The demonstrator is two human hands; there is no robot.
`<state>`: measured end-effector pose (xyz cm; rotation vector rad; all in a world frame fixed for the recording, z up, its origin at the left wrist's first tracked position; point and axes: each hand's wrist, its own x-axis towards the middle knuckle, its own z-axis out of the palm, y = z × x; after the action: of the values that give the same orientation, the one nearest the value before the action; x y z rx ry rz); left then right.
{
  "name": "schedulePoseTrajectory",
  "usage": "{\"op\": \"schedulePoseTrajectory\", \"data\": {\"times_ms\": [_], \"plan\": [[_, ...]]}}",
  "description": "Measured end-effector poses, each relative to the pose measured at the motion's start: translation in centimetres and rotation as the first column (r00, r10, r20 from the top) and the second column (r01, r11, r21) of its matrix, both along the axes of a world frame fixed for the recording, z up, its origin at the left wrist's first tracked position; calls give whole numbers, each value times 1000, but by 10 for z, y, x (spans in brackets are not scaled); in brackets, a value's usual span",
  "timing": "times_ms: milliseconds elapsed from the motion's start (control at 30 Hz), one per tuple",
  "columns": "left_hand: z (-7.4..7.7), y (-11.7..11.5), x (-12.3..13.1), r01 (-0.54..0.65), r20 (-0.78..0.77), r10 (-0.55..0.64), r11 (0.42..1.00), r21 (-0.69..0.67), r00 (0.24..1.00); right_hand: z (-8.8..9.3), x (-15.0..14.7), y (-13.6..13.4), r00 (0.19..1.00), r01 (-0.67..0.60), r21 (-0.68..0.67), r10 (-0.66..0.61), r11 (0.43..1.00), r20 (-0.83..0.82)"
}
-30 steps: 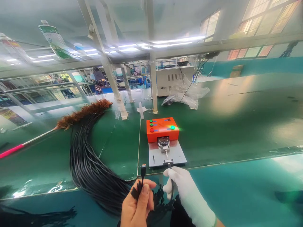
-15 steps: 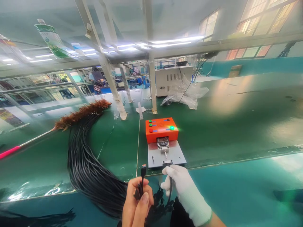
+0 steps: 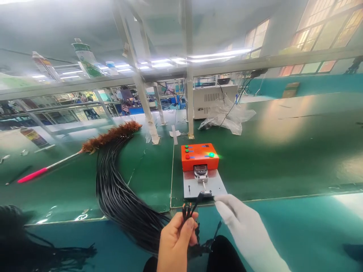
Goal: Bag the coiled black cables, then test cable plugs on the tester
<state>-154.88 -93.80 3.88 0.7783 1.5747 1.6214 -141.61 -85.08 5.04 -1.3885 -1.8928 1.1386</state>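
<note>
My bare left hand [image 3: 178, 234] is closed around several black cables [image 3: 187, 212], their plug ends pointing up. One cable from this bunch leans toward the front of the metal plate [image 3: 193, 185]. On that plate a small digital gauge [image 3: 200, 170] has its plunger facing a holder block [image 3: 206, 193]. My right hand [image 3: 241, 223], in a white glove, is just right of the block. Its thumb and fingers are pinched at a dark stub that looks like a cable end; blur hides the exact grip. Behind the gauge, an orange box [image 3: 200, 163] shows a lit green button [image 3: 211, 155].
A thick bundle of black cables [image 3: 116, 189] curves over the green bench [image 3: 283, 151] and off its front edge. Beside it lies a duster [image 3: 110, 136] with a pink handle. Metal posts, a plastic bag [image 3: 231, 119] and a grey cabinet [image 3: 212, 98] stand behind. More cables hang lower left.
My right hand has drawn back to the right from the holder, away from the upright cable it held. My left hand has come closer to the plate, its cables tilting toward the block.
</note>
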Motion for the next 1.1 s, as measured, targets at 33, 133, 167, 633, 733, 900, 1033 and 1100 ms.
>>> {"op": "schedulePoseTrajectory", "data": {"times_ms": [33, 133, 167, 633, 733, 900, 1033, 1100], "plan": [[-1, 0, 3, 24, -16, -24, 1000, -7, 1000, 6, -5, -4, 982, -59, -14, 55, 998, -182], [-7, 1, 8, 34, -23, -33, 999, 33, 999, 10, -23, -12, 846, -184, -133, 88, 974, -526], [-8, 1, 8, -16, -16, 17, 999, 48, 1000, 8, -27, -13, 823, -182, -189, 44, 965, -567], [10, -8, -3, -187, 169, 165, 975, 120, 972, -51, -41, 14, 758, -257, -478, -132, 840, -639], [10, -8, -3, -175, 184, 152, 978, 115, 971, -49, -41, 13, 747, -260, -491, -149, 832, -648], [11, -8, -3, -176, 209, 146, 976, 130, 967, -50, -41, 11, 730, -258, -499, -171, 828, -661], [12, -8, -3, -171, 219, 140, 976, 132, 966, -54, -43, 14, 740, -245, -505, -177, 827, -649], [11, -7, -3, -165, 214, 137, 979, 118, 967, -53, -44, 15, 726, -251, -491, -173, 834, -666]]}}
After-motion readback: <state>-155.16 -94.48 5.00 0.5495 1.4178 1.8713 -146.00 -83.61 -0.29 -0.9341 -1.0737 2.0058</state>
